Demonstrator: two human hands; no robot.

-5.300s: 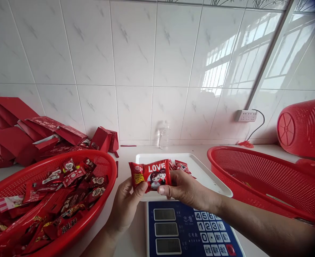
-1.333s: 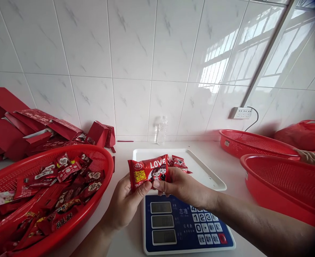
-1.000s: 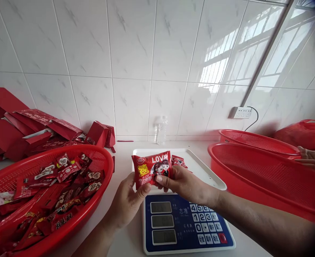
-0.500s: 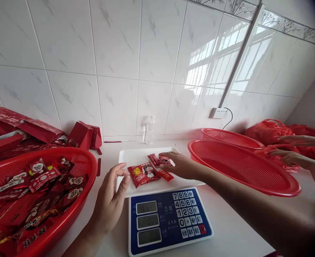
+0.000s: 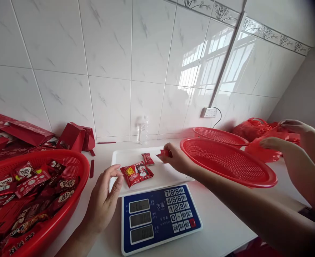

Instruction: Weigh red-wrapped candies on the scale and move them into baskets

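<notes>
The left basket (image 5: 85,172), heaped with packets (image 5: 34,184), stands beside the scale (image 5: 156,226); the right basket (image 5: 219,159) is near the white tray (image 5: 130,156). The left hand (image 5: 104,196), empty, curls loosely at the tray's left edge. On the tray lies a glossy red LOVE packet (image 5: 136,174), yellow-lettered with a cartoon figure, just beside a slim packet (image 5: 148,159); a red sachet (image 5: 165,154), partly hidden, is pinched in the right hand (image 5: 179,159) over the tray

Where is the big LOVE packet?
In the head view, the LOVE packet lies on the left side of the white tray, right of the left hand and beside a small red packet.
</notes>
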